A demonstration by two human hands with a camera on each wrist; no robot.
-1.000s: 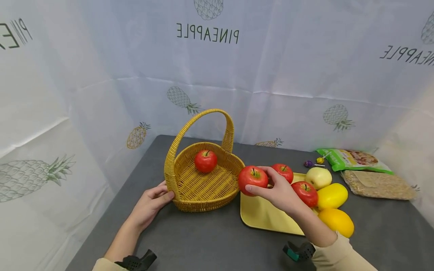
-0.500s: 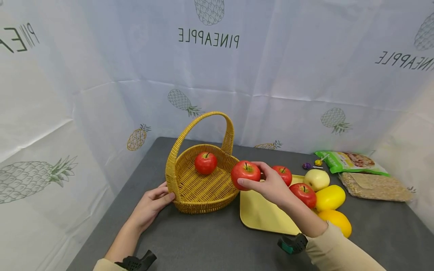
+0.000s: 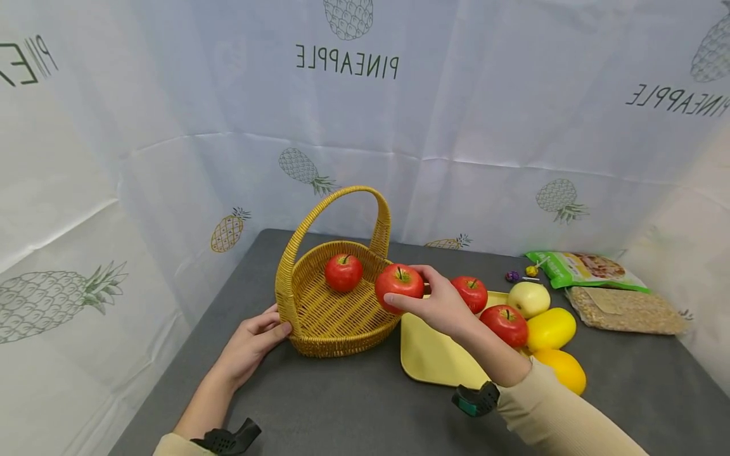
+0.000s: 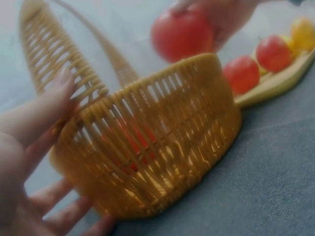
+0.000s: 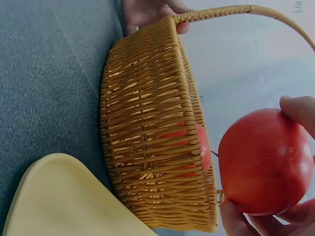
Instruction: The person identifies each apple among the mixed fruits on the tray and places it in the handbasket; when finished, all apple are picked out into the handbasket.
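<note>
The right hand (image 3: 443, 304), right of centre in the head view, pinches a red apple (image 3: 399, 288) between its thumb and fingers. That apple lies at the hand's left end, stem upward, with the thumb across its near side and fingers at its far side; in the right wrist view it fills the lower right of the frame, held between thumb above and fingers below. It is raised by the right rim of a woven basket (image 3: 331, 346), overlapping that rim in the head view. The left hand (image 3: 251, 345), left of centre, holds the basket at its left end, thumb by the foot of the handle (image 3: 302, 234); in the left wrist view its other fingers are spread along the wicker wall. Inside the basket, toward the back, rests a second apple (image 3: 343, 273), well apart from the left hand. Beneath the right forearm and just right of the basket lies a yellow tray (image 3: 428, 351), with two more red apples at its far and right parts, a rear apple (image 3: 470, 293) and a front apple (image 3: 505, 325). Right of these sit a pale round fruit (image 3: 529, 299), a yellow oval fruit (image 3: 551, 329) and an orange-yellow fruit (image 3: 561, 370). Farther toward the right edge, on the grey worktop (image 3: 319, 405), are a purple lollipop (image 3: 512, 277), a yellow lollipop (image 3: 531, 271), a green packet (image 3: 587, 269) and a clear bag of grain-like pieces (image 3: 627, 310). A pale pineapple-print curtain (image 3: 485, 95) fills the upper frame.
</note>
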